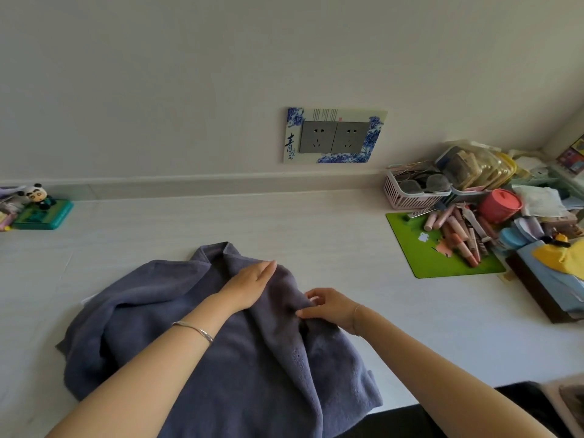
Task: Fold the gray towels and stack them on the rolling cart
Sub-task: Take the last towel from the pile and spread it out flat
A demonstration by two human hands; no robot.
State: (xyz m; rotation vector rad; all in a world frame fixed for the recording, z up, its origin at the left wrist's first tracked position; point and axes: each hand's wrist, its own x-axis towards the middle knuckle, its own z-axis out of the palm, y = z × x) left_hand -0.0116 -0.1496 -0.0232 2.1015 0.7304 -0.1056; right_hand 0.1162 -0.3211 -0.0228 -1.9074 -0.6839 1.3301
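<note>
Noted on white table [316,222]: gray towel [268,374], rumpled, near edge overhanging. Pinned flat by left hand [249,286], fingers straight, likely as anchor. Pinched at a ridge by right hand [328,308], probably for pulling smooth. Not yet folded. No cart in view.

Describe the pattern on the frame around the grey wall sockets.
The rectangular socket frame shows blue-and-white swirls and dark calligraphy; head view.
</note>
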